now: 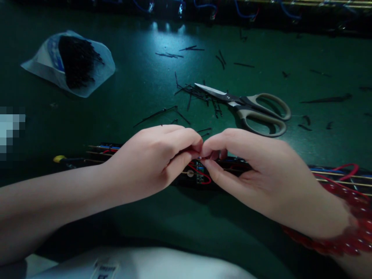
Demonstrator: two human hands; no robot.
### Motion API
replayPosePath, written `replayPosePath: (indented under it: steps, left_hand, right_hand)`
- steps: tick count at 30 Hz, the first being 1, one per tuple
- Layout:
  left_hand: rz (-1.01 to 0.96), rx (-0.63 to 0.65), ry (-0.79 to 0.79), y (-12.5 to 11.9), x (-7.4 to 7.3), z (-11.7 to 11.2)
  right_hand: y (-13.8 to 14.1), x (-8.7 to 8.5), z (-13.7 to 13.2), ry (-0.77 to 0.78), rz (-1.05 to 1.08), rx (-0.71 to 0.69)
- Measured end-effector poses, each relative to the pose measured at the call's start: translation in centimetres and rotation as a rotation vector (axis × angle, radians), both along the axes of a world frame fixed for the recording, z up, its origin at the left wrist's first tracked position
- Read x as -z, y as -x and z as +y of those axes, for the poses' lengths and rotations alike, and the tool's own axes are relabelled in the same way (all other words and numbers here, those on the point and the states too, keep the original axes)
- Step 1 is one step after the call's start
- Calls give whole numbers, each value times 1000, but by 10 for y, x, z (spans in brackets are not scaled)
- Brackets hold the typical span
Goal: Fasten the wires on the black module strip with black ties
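My left hand (pixel 154 161) and my right hand (pixel 255 170) meet fingertip to fingertip over a long black strip (pixel 200 176) with red, blue and yellow wires lying across the green table. Both hands are closed in a pinch on a thin red wire (pixel 200 170) that loops down over the strip. A red beaded bracelet (pixel 348 224) is on my right wrist. What the fingertips hold beyond the wire is hidden.
Grey-handled scissors (pixel 255 110) lie just behind my hands among several cut black tie ends (pixel 200 95). A white bag of black ties (pixel 72 62) sits at the back left. More wired strips (pixel 261 7) run along the far edge. A white garment (pixel 139 265) is at the bottom.
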State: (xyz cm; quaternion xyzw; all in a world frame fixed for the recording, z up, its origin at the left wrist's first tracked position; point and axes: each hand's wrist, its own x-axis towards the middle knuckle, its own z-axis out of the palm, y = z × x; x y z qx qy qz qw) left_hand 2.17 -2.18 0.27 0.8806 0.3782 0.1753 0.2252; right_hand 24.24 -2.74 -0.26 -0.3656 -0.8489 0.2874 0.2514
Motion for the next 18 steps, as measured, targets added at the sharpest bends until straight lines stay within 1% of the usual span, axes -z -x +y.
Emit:
replayPosePath:
  steps: [6, 18]
  left_hand:
    - [27, -13, 34, 0, -2, 0]
    - [6, 7, 9, 1, -1, -1]
  right_hand:
    - [0, -2, 0, -8, -1, -3]
    - [-1, 0, 1, -14, 5, -16]
